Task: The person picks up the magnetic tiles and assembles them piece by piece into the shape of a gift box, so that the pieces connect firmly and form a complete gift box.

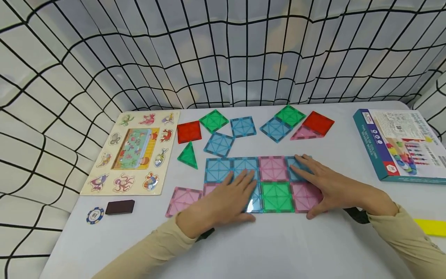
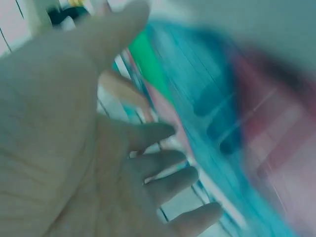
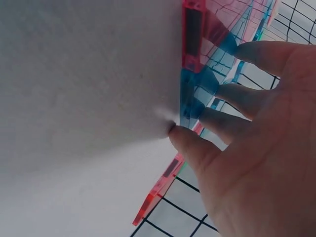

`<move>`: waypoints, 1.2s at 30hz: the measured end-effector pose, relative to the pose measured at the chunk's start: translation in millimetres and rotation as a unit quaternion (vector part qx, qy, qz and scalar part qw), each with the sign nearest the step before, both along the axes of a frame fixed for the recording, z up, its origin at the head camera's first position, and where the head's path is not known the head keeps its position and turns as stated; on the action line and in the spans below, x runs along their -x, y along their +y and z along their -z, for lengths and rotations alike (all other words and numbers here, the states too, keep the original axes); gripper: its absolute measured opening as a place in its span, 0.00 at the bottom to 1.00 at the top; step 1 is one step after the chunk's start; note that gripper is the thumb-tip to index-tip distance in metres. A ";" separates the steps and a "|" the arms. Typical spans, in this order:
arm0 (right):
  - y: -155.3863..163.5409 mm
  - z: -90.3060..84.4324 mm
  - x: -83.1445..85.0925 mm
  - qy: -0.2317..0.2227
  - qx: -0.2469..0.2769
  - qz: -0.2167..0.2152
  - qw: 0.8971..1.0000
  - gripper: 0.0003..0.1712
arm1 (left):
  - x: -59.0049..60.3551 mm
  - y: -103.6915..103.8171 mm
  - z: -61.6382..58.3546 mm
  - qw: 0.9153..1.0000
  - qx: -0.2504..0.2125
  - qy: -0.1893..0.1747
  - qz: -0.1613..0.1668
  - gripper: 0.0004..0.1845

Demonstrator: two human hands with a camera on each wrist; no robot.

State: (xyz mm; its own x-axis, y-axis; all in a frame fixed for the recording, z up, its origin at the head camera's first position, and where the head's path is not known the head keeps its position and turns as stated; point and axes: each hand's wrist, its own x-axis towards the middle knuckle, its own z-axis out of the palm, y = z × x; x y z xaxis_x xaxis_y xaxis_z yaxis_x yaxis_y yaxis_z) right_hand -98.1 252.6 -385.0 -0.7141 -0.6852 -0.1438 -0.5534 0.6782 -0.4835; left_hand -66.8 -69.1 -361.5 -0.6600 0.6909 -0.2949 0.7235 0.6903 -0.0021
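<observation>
Two hands lie flat on a block of joined magnetic tiles (image 1: pixel 275 182) in the middle of the white surface (image 1: pixel 278 248). At the far left sits a wooden animal puzzle board (image 1: pixel 134 153), with a poker chip (image 1: pixel 95 215) and a dark brown block (image 1: pixel 120 207) near its front edge. Just right of the board, loose tiles are scattered behind the block: a red square (image 1: pixel 189 131), a green triangle (image 1: pixel 188 155), a green square (image 1: pixel 213 120) and blue squares (image 1: pixel 242 126). A pink square tile (image 1: pixel 182 200) lies at the block's left end. The left hand (image 1: pixel 224 199) rests palm down with straight, spread fingers on the blue and pink tiles at the left of the block; its grip is released, holding nothing. In the left wrist view the fingers (image 2: pixel 168 160) are spread over blurred tiles. The right hand (image 1: pixel 329 186) likewise presses flat on the block's right end, fingers straight over a blue tile, thumb at the front edge of a pink one, grip released. At the far right lies a toy box (image 1: pixel 400 143), with a yellow piece (image 1: pixel 432 226) at the edge.
</observation>
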 end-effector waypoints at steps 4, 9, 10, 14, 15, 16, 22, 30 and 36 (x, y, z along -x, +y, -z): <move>0.7 0.0 0.1 0.002 0.000 -0.003 1.000 0.70 | -13.4 49.3 10.9 0.996 0.035 0.081 0.034 0.46; 0.9 0.0 1.1 0.002 0.007 -0.007 1.000 0.70 | -19.1 83.3 23.3 0.985 0.033 0.167 0.030 0.42; 1.0 -0.3 1.1 0.002 0.007 -0.006 1.000 0.70 | -18.9 86.6 24.1 0.982 0.029 0.184 0.028 0.42; 0.9 -0.7 0.8 -0.002 0.006 -0.002 1.000 0.70 | -17.7 94.4 25.8 0.973 0.018 0.231 0.027 0.38; 0.7 -0.4 0.7 -0.002 0.005 -0.001 1.000 0.70 | -17.5 95.7 25.4 0.971 0.022 0.235 0.029 0.37; 0.5 -0.1 0.6 -0.002 0.004 -0.001 1.000 0.71 | -17.5 96.8 24.8 0.970 0.026 0.238 0.032 0.35; -0.2 0.1 1.1 0.003 0.003 -0.002 1.000 0.71 | -18.4 101.2 22.5 0.971 0.051 0.231 0.042 0.32; 0.4 -7.1 8.5 -0.002 0.005 -0.008 1.000 0.64 | -18.5 99.3 19.0 0.976 0.046 0.209 0.031 0.34; 12.1 -25.9 49.1 0.015 0.039 0.042 0.998 0.35 | -6.7 74.5 12.8 0.998 0.008 0.051 0.019 0.38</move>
State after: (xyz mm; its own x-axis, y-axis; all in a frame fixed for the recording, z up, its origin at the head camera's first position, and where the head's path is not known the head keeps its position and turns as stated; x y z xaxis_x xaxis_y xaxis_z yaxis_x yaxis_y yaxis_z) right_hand -147.2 264.6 -359.1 -0.7732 -0.6302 -0.0705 -0.5103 0.6844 -0.5207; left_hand -60.1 5.4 -374.2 -0.6612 0.7115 -0.2379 0.7442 0.6622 -0.0879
